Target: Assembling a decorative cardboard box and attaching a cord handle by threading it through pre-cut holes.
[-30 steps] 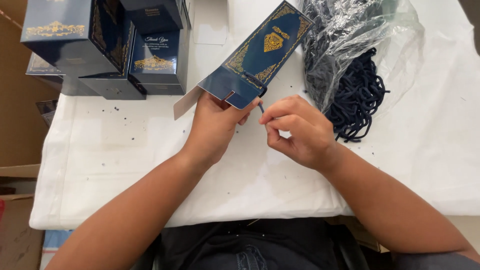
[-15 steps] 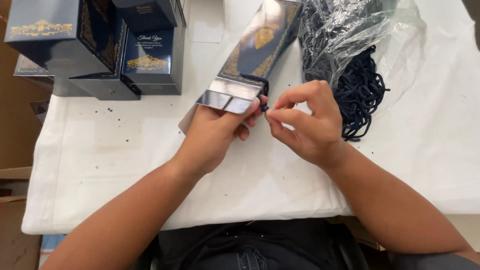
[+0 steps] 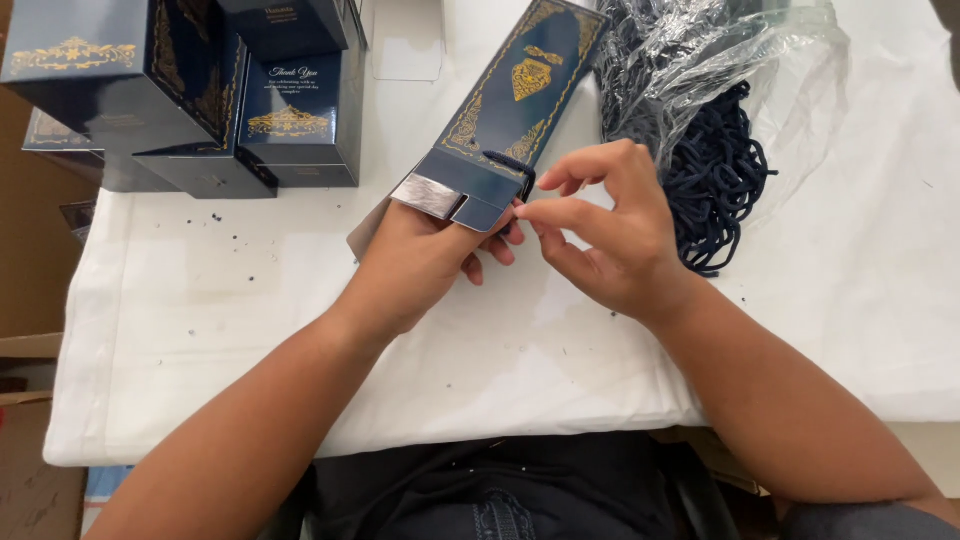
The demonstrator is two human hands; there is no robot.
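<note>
Flattened navy gift bag (image 3: 515, 105) with gold ornament sits in the left hand (image 3: 425, 265), which is closed around its lower end, thumb under the silvery fold; the bag slants up and away from both hands, clear of the counter (image 3: 200, 330). A short dark cord loop (image 3: 510, 165) shows at the bag's near edge, just by the right hand (image 3: 610, 235), whose thumb and forefinger are pinched together at that spot, apparently on the cord's end, though the cord between the fingertips is too small to make out; the other fingers are spread loose. Judging from this, one cord seems partly threaded through the bag and not yet pulled tight or knotted. Beyond the left hand stand several finished navy boxes (image 3: 200, 90), stacked close together, so some pieces look done. Beyond the right hand lies a clear plastic bag (image 3: 740, 60) spilling a heap of navy cords (image 3: 715, 180), so plenty seems left to fit. Compared with half a second ago, the bag has turned: then its silvery inner fold faced the camera and the decorated face was tilted away, now the gold-printed face lies open to view, and the right hand has moved in closer to the bag's edge.
</note>
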